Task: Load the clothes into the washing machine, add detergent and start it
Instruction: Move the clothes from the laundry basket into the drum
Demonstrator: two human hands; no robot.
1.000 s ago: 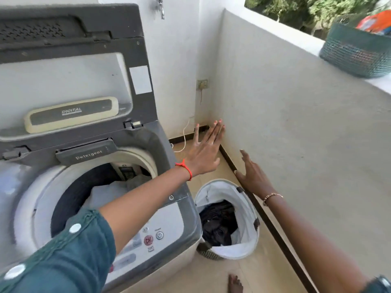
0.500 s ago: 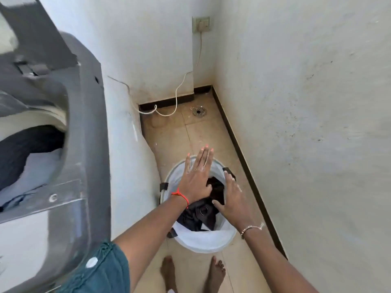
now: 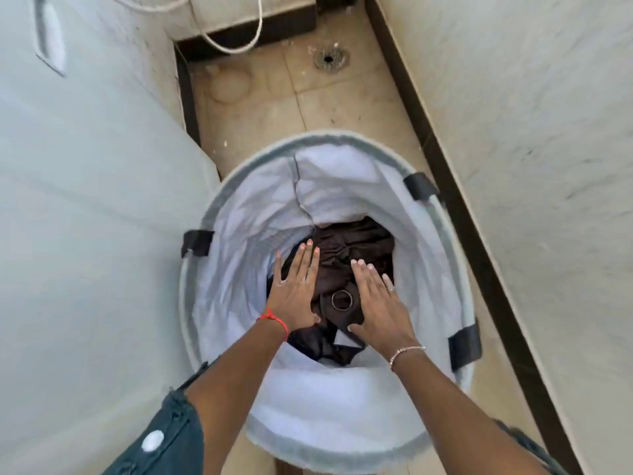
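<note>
Both hands reach down into the white laundry basket (image 3: 342,186) on the floor, the left hand (image 3: 294,293) and right hand (image 3: 376,303) flat with fingers spread, holding nothing, over the dark clothes (image 3: 356,248) at the bottom.

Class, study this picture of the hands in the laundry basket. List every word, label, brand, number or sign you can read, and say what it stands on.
None can be read in this picture.
The laundry basket, its white lining and its black tabs carry no writing.
The dark clothes show only a plain metal ring, with no lettering visible.
The white side of the washing machine shows no label or brand.
The left hand and right hand lie flat and open on the clothes.
</note>
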